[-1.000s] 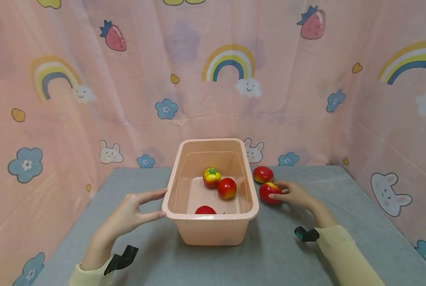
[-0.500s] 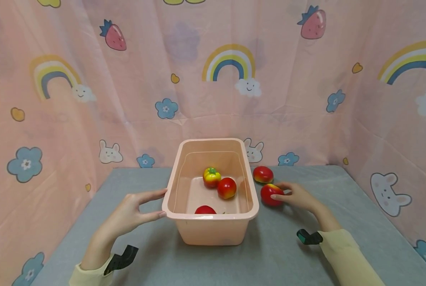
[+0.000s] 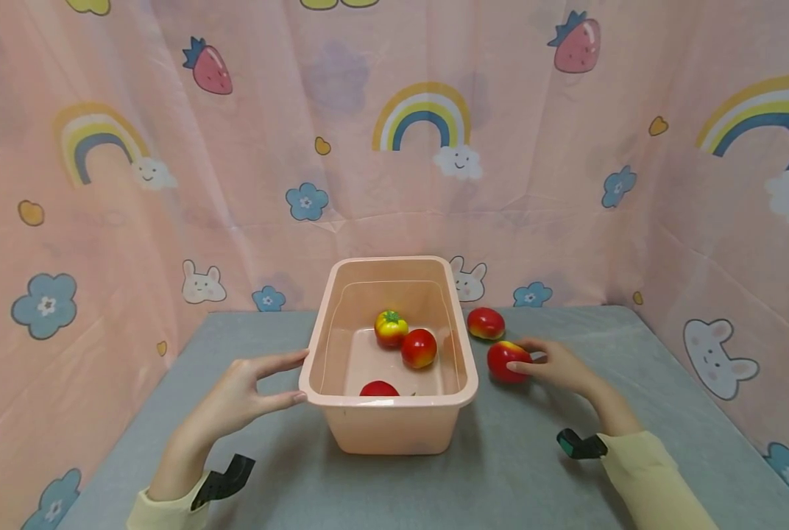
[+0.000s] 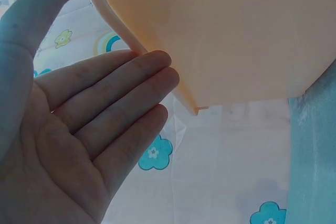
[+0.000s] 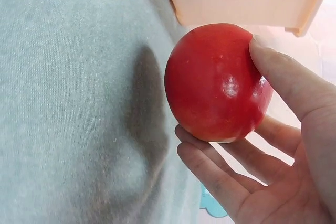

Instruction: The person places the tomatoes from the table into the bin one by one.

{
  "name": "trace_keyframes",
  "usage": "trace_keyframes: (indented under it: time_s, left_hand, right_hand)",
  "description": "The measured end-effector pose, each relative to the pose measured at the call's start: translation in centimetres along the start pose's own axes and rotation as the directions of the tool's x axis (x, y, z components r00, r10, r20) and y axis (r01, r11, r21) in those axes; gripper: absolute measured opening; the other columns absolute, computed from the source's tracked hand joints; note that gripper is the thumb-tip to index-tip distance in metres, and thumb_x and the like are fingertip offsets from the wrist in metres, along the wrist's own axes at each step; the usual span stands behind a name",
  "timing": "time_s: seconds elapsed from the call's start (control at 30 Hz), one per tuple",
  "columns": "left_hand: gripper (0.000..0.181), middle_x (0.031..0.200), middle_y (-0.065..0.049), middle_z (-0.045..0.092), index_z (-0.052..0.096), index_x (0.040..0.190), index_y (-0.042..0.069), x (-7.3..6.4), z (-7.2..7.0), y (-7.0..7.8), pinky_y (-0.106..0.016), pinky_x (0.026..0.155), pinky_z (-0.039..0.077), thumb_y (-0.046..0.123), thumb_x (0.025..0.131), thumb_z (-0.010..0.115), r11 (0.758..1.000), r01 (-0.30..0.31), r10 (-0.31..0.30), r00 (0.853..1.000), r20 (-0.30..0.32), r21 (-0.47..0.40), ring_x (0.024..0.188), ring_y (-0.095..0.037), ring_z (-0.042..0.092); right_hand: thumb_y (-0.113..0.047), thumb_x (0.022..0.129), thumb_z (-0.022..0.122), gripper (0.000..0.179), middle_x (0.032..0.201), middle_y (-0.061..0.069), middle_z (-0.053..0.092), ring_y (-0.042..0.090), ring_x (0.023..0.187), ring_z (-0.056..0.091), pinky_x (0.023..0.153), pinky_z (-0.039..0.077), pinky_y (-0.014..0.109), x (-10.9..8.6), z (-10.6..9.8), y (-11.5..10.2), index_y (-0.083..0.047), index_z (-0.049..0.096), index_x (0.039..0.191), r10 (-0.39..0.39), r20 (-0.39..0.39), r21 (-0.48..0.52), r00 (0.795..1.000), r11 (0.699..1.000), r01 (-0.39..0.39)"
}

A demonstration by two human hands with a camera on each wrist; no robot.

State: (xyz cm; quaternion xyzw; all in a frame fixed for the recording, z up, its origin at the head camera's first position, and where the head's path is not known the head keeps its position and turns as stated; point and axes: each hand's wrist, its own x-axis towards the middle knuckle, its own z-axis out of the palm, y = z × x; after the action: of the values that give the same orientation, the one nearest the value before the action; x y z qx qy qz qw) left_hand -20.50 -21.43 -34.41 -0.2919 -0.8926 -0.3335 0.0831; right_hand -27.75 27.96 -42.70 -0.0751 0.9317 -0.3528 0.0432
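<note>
My right hand (image 3: 555,366) holds a round, red, apple-like fruit (image 3: 506,362) with a yellow patch, just to the right of the bin. In the right wrist view the thumb lies on one side of the fruit (image 5: 215,82) and the fingers on the other, with a shadow on the cloth beside it. My left hand (image 3: 242,394) touches the left rim of the peach plastic bin (image 3: 394,427) with thumb and fingertips. Its fingers (image 4: 118,85) extend nearly straight in the left wrist view.
Inside the bin lie a red-yellow fruit with a green top (image 3: 391,329), a red fruit (image 3: 419,348) and another red one (image 3: 378,389) partly hidden by the front rim. Another red fruit (image 3: 486,323) sits behind the held one on the grey tablecloth (image 3: 527,471). A patterned curtain (image 3: 255,147) hangs behind.
My right hand has shifted slightly right with the fruit, widening its distance from the bin and the fruit behind. My left hand and the bin stay in place.
</note>
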Motion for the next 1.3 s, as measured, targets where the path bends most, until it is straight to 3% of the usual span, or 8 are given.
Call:
trace_keyframes:
  time_s: [0.7, 1.3]
  left_hand:
    - [0.055, 0.124, 0.003, 0.064, 0.062, 0.127, 0.014, 0.0, 0.0, -0.1, -0.042, 0.093, 0.051, 0.039, 0.080, 0.075, 1.000, -0.006, 0.006, 1.000, -0.001, 0.011, 0.115, -0.017, 0.061]
    - [0.057, 0.125, 0.004, 0.063, 0.061, 0.128, 0.015, -0.1, 0.0, 0.0, -0.043, 0.093, 0.051, 0.042, 0.079, 0.074, 1.000, 0.012, -0.012, 1.000, 0.002, -0.005, 0.116, -0.017, 0.060]
  right_hand:
    - [-0.054, 0.080, 0.068, 0.074, 0.128, 0.022, 0.054, 0.034, 0.106, 0.059, 0.080, 0.056, 0.045, -1.6, -1.2, -1.0, -0.005, 0.051, 0.133, 0.013, -0.022, -0.006, 1.000, 1.000, -0.013]
    - [-0.049, 0.080, 0.070, 0.068, 0.123, 0.019, 0.059, 0.033, 0.104, 0.060, 0.074, 0.058, 0.042, -3.0, -2.7, -3.5, -0.006, 0.053, 0.130, -0.070, -0.056, -0.043, 0.996, 0.997, 0.067]
